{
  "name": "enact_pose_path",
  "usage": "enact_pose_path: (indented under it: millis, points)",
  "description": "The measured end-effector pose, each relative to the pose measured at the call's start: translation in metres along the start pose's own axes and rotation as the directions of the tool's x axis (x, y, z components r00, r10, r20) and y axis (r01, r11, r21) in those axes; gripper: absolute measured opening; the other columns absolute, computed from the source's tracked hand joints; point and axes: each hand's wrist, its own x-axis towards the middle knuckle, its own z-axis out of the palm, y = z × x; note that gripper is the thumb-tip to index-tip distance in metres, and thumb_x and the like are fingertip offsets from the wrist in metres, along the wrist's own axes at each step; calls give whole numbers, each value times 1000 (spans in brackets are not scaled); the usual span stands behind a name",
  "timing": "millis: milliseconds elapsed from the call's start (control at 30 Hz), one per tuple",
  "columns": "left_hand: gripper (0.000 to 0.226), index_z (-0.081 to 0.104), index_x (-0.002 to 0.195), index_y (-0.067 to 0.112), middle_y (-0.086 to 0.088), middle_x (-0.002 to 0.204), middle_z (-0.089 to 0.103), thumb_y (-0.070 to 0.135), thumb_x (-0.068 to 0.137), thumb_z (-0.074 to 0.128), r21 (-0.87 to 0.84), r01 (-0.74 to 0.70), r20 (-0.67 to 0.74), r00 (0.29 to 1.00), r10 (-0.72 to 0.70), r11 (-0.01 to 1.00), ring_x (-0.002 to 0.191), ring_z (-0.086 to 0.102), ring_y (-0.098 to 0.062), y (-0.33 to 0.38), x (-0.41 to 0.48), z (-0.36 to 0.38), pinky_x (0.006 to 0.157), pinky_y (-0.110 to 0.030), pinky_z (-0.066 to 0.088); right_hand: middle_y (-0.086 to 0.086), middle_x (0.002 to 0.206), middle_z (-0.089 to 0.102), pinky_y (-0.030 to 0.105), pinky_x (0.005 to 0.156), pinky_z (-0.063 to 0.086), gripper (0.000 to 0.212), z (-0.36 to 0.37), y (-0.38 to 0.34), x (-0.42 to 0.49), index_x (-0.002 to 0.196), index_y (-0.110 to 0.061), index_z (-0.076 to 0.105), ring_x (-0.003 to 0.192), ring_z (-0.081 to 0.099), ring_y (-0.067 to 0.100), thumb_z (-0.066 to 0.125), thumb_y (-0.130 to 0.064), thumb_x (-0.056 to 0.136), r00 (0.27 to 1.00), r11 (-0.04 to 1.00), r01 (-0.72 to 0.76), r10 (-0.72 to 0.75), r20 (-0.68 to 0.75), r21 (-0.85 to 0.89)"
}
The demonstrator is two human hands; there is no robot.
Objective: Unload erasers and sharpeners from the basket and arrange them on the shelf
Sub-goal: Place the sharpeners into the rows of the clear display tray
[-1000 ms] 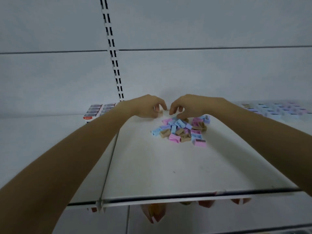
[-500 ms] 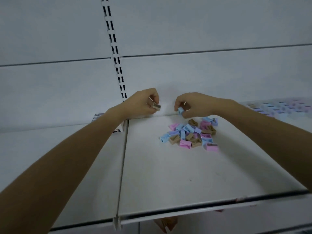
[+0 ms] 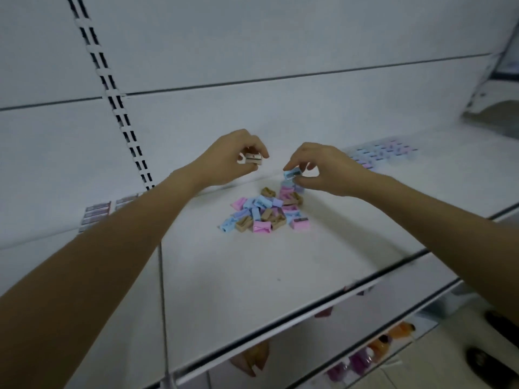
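Plastic, probably light and stiff, the beige sharpener (image 3: 253, 158) pinched by the left hand (image 3: 231, 161) and the blue sharpener (image 3: 292, 173) pinched by the right hand (image 3: 325, 169) hang mid-frame above the pastel sharpener pile (image 3: 266, 211) on the white shelf (image 3: 252, 276), best held by flat sides.

Bare shelf (image 3: 252, 276) in front, sharpener pile (image 3: 266, 210) mid-shelf, back wall (image 3: 280, 108) close behind

Setting: retail shop, stationery section. White metal shelf (image 3: 252, 276) with a front label rail. Slotted upright (image 3: 112, 102) at 11 o'clock, between plain back panels (image 3: 280, 46). Pastel stock (image 3: 382, 153) faced in rows at 2 o'clock, flat packs (image 3: 97, 214) at 9 o'clock, lower-tier goods (image 3: 365, 357) at 5 o'clock.
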Motion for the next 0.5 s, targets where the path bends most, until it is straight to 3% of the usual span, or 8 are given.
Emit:
enact_pose_path:
  millis: [133,267,367,433,500]
  points:
    - [23,63,105,13,-1,96,52,10,82,67,32,-24,33,999,23,999,84,52,-11,31,26,21,74,-11,42,1,96,53,22,75,41,34,-24,27,-21,120,-20,56,78,50,12,59,-16,87,997,993,-74,73,-20,-88]
    - [27,61,104,13,2,94,48,17,79,71,43,27,19,999,-27,999,74,51,-7,61,62,46,68,-6,40,0,91,50,28,74,43,26,-50,69,-48,109,-20,65,73,53,16,60,-14,84,997,992,-66,62,-34,-104]
    - [26,59,105,12,3,98,48,18,81,69,38,73,-15,997,-72,997,71,50,-6,87,92,68,69,-10,42,-6,96,49,24,72,41,25,-71,107,-65,106,-16,66,69,55,18,61,-15,81,992,990,-93,83,-99,-107]
    - [26,59,108,10,0,101,49,14,84,66,73,103,8,995,-104,992,80,51,-12,101,110,86,75,-17,41,-7,97,50,15,64,37,25,-84,133,-78,107,-17,64,62,49,8,60,-13,82,985,991,-109,97,-145,-79]
    - [27,59,110,9,-1,101,52,10,84,65,90,128,22,991,-130,988,80,51,-12,111,127,101,71,-11,37,-1,97,56,8,58,34,22,-93,159,-91,104,-17,62,61,47,5,59,-12,84,981,993,-113,107,-163,-27]
